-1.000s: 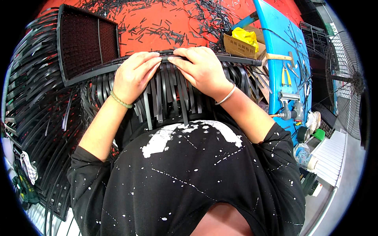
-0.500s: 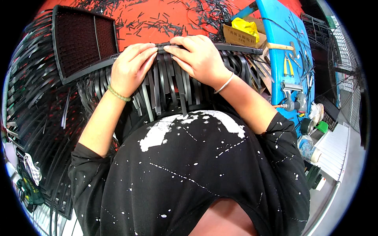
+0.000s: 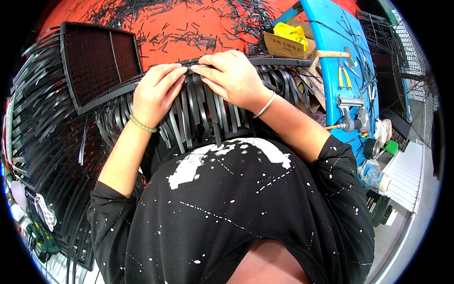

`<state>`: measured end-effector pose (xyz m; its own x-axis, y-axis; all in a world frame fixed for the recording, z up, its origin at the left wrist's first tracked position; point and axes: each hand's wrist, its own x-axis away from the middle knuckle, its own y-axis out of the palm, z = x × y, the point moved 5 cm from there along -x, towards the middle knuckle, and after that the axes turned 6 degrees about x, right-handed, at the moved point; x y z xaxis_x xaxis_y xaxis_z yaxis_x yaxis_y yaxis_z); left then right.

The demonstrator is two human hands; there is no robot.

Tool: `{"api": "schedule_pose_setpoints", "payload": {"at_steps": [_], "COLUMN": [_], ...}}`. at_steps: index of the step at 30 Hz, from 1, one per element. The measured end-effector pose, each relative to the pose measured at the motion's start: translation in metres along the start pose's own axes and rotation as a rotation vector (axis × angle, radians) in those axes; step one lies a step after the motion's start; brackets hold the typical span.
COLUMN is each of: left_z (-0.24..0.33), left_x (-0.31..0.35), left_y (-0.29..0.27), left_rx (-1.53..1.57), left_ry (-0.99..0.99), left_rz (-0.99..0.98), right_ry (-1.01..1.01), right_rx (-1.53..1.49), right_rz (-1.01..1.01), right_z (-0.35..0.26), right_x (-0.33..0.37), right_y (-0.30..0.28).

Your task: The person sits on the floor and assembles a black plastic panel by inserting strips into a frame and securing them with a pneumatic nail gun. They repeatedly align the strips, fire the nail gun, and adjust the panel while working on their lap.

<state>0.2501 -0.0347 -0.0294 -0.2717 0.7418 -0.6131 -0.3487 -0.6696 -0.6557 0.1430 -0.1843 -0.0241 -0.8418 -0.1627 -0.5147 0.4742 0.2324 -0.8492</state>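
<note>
A long black bar [image 3: 279, 61], the edge of a woven frame, runs across in front of me. Many flat black strips [image 3: 215, 111] hang from it toward my body. My left hand [image 3: 156, 97] is closed at the bar's top edge, thumb and fingers pinching a black strip there. Close beside it, my right hand [image 3: 234, 80] pinches at the same edge, its fingertips almost meeting the left ones. The pinched part of the strip is mostly hidden under my fingers.
To the left stands a black woven panel [image 3: 90, 61] with more strips fanning out. Cut strip pieces litter the red floor [image 3: 161, 21]. On the right, a blue table [image 3: 326, 14] carries a hammer [image 3: 333, 54], yellow-handled pliers [image 3: 344, 78] and a nail gun [image 3: 352, 118]. A cardboard box [image 3: 283, 46] holds a yellow bag.
The whole view has shifted a little, so the scene sits lower in the picture. Both hands keep nearly the same place and pinch at the bar.
</note>
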Motion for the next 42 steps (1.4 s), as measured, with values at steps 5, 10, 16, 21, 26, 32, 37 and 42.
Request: {"api": "schedule_pose_setpoints", "payload": {"at_steps": [5, 10, 16, 21, 26, 32, 37, 42], "left_z": [0.001, -0.003, -0.001, 0.002, 0.003, 0.002, 0.004, -0.008], "left_x": [-0.001, 0.003, 0.003, 0.001, 0.001, 0.002, -0.001, 0.013], "left_y": [0.002, 0.005, 0.005, 0.002, 0.003, 0.003, 0.005, 0.01], "left_rx": [-0.004, 0.001, -0.021, -0.031, -0.044, -0.037, -0.047, -0.046], "left_ry": [0.033, 0.064, 0.079, 0.076, 0.082, 0.067, 0.06, 0.004], "left_rz": [-0.023, -0.017, -0.008, 0.002, 0.013, 0.005, -0.043, -0.055], "right_ry": [0.009, 0.009, 0.025, 0.121, 0.389, 0.867, 1.323, 1.634], "right_rx": [-0.017, -0.018, -0.037, -0.008, 0.167, 0.398, 0.489, 0.753], "right_rz": [-0.01, 0.001, 0.018, 0.133, 0.228, 0.3, 0.432, 0.342], "right_z": [0.0, 0.0, 0.001, 0.01, 0.046, 0.135, 0.177, 0.156], "right_x": [0.0, 0.0, -0.001, -0.003, 0.039, 0.205, 0.403, 0.476], "right_y": [0.001, 0.001, -0.003, -0.053, -0.14, -0.227, -0.271, -0.299]}}
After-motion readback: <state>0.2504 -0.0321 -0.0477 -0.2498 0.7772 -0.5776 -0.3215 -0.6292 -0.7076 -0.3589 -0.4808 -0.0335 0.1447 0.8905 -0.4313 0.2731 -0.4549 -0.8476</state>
